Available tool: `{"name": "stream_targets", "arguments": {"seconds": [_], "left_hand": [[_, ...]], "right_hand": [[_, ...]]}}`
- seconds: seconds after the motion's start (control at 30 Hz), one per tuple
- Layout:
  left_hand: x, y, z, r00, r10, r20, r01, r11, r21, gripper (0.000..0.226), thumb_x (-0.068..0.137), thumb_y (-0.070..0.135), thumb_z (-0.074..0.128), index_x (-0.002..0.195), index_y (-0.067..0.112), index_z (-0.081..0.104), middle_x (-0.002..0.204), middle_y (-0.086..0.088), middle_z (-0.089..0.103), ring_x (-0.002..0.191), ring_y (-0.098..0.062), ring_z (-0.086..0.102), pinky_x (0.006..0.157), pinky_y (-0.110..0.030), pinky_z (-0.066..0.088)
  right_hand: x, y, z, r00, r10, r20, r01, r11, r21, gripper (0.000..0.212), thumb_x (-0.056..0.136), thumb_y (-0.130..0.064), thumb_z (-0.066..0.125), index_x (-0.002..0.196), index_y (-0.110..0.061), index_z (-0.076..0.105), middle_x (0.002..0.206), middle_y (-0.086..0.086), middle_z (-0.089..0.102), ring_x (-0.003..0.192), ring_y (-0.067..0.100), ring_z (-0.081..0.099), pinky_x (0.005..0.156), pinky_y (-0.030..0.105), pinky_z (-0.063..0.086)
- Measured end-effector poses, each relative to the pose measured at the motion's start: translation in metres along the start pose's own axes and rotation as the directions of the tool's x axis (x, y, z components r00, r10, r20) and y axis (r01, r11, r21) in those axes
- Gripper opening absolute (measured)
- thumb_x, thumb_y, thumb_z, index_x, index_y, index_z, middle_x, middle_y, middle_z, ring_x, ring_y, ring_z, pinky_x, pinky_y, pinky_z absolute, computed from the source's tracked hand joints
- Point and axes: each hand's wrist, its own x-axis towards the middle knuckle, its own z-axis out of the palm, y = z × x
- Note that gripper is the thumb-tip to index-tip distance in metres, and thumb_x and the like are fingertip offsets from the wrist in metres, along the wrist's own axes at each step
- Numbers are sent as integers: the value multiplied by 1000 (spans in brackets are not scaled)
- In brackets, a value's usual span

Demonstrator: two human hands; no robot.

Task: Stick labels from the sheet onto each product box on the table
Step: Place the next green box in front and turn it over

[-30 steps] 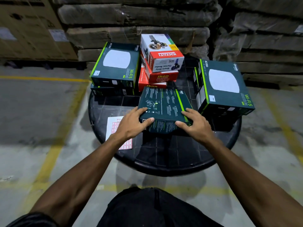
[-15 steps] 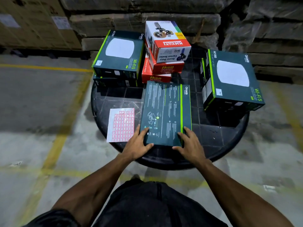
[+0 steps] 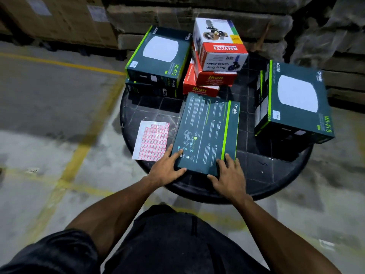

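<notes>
Box parked right at the near rim, both hands on it, no label picked yet

Biggest worry imo: the flat box (image 3: 207, 133) sits face down at the near edge of the round surface (image 3: 286, 175), so a nudge toward the body could tip it off onto the floor. Its left edge also sits right against the sheet (image 3: 152, 141), maybe overlapping a bit, so sliding it could drag or crease the labels. Left hand (image 3: 167, 169) lies with fingers spread flat on the box's near left corner, thumb along the near edge; right hand (image 3: 227, 175) does the same on the near right corner. Both look like they're pressing, not wrapped round it. Other boxes are stacked further back and to the right.
</notes>
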Motion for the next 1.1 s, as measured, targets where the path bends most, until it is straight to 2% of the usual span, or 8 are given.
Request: {"name": "stream_targets", "arguments": {"seconds": [0.17, 0.3, 0.4, 0.53, 0.63, 0.77, 0.97, 1.1], "left_hand": [[-1, 5, -7, 1000, 3, -3, -3, 1000, 26, 76, 86, 52, 63, 149, 31, 28, 162, -2, 5, 139, -26, 35, 105, -46, 42], [-2, 8, -6, 1000, 2, -17, -1, 997, 71, 75, 87, 54, 60, 149, 30, 27, 162, -6, 6, 135, -29, 41, 102, -43, 45], [-9, 5, -6, 999, 30, -18, -27, 987, 158, 76, 88, 59, 56, 151, 29, 25, 161, -10, 10, 134, -30, 42, 103, -41, 44], [-21, -13, -6, 987, 149, 51, -158, 948, 277, 77, 90, 65, 47, 153, 29, 21, 158, -17, 16, 133, -34, 40, 107, -43, 40], [-14, -36, -20, 950, 298, 97, -313, 900, 303, 68, 94, 61, 41, 151, 26, 29, 153, -17, 27, 129, -31, 41, 106, -41, 37], [12, -67, -51, 896, 436, 85, -443, 867, 228, 64, 96, 57, 30, 143, 15, 42, 141, -10, 47, 125, -25, 47, 101, -42, 41], [71, -121, -97, 968, 250, -9, -239, 933, 268, 52, 96, 40, 40, 138, 11, 46, 143, -14, 45, 127, -29, 45, 104, -44, 39], [102, -142, -114, 989, 145, -13, -130, 926, 355, 48, 96, 38, 46, 137, 13, 43, 143, -9, 42, 130, -25, 39, 104, -41, 34]], "right_hand": [[6, -9, -5, 999, -51, 3, 51, 999, -17, 64, 87, -50, 59, 136, -13, 37, 162, 15, 9, 150, 30, -2, 121, 47, 2], [9, -11, -4, 989, -114, 98, 122, 990, -73, 75, 91, -62, 42, 152, -26, 18, 164, 9, -6, 150, 32, -9, 118, 53, -3], [-2, -16, 3, 995, -96, 35, 100, 988, -114, 77, 86, -71, 17, 150, -30, 31, 162, 14, 15, 149, 37, 9, 116, 57, 7], [-9, -25, 16, 983, -82, -162, 64, 991, -114, 57, 88, -61, 35, 120, -22, 62, 130, 20, 54, 122, 41, 48, 105, 57, 35], [6, -36, 13, 973, -43, -225, 20, 995, -102, 53, 85, -55, 40, 108, -14, 64, 107, 18, 55, 102, 38, 51, 95, 51, 43], [39, -61, 5, 974, -69, -217, 43, 991, -125, 50, 88, -49, 39, 115, -13, 60, 117, 16, 53, 105, 37, 51, 92, 48, 43], [83, -123, -2, 990, -17, -138, 1, 993, -117, 44, 95, -41, 32, 125, -16, 52, 125, 15, 50, 113, 34, 49, 100, 49, 41], [115, -167, -7, 992, -81, -97, 73, 994, -84, 40, 98, -37, 44, 132, -15, 50, 132, 13, 49, 123, 29, 46, 108, 47, 35]]}}
